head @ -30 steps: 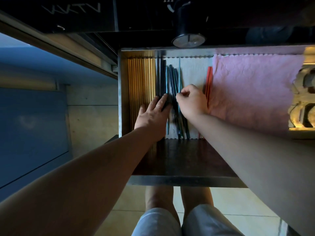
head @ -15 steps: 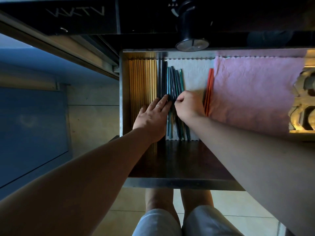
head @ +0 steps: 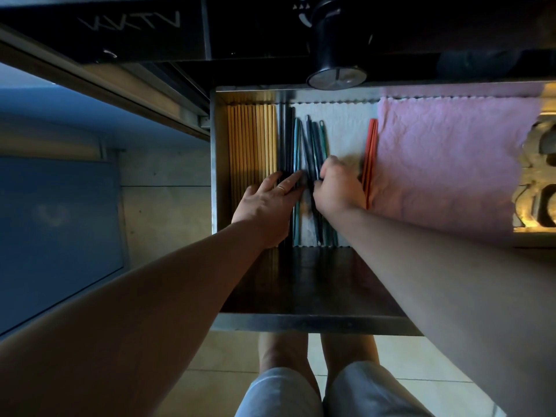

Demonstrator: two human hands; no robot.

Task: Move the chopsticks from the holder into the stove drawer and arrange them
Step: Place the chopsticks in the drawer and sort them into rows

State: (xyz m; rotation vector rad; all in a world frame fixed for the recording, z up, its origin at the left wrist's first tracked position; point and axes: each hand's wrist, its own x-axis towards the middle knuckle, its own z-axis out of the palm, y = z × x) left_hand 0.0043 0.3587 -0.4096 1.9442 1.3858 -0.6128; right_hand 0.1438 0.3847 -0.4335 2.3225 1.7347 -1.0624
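The open stove drawer (head: 316, 323) holds rows of chopsticks laid lengthwise. Several wooden chopsticks (head: 251, 139) lie at the far left, black chopsticks (head: 285, 139) beside them, then teal and dark blue chopsticks (head: 313, 139) on a white liner (head: 346, 127). A red pair (head: 371, 145) lies at the edge of the pink cloth. My left hand (head: 267, 206) rests flat, straight fingers pressing on the black chopsticks. My right hand (head: 338, 191) has curled fingers pinching the dark blue chopsticks, which lie slightly askew. The holder is not in view.
A pink cloth (head: 451, 161) covers the right part of the drawer. A black stove knob (head: 335, 70) hangs over the drawer's back edge. A pale ornate object (head: 538, 176) sits at far right. My knees (head: 316, 392) are below the drawer front, over tiled floor.
My right hand has shifted slightly left and back along the dark blue chopsticks, nudging them toward the black ones. My left hand has stayed pressed in place.
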